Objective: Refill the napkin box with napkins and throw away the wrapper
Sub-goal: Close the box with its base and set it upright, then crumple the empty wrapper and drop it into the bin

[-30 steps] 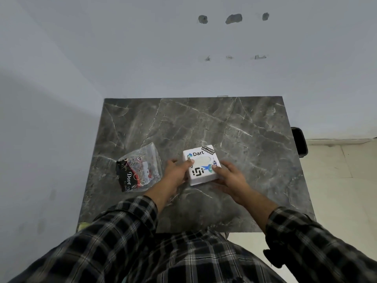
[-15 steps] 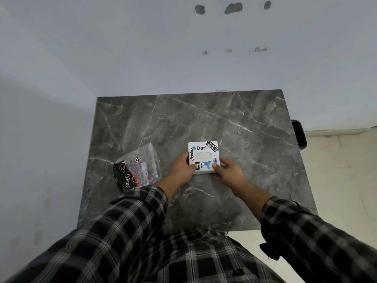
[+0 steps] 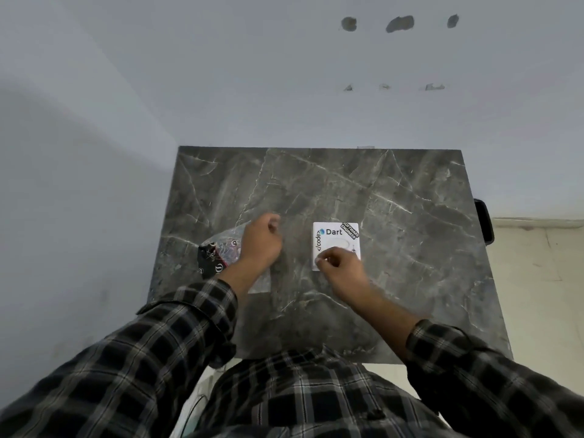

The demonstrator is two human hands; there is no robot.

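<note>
Centrally on the marble table [image 3: 395,191], nearer its front edge than its back, the white napkin box [image 3: 336,238] lies flat with its stickered top up. Right hand [image 3: 339,267] rests at the box's near edge, fingers curled and pinched there; what they pinch I cannot tell. Left hand [image 3: 260,241], loosely curled and holding nothing, hovers over the clear wrapper [image 3: 219,248], which lies toward the table's left edge, well apart from the box.

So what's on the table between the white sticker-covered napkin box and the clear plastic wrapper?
Head view: only the left hand, over the clear plastic wrapper's right edge; the dark marble table beside the white napkin box is bare.
</note>
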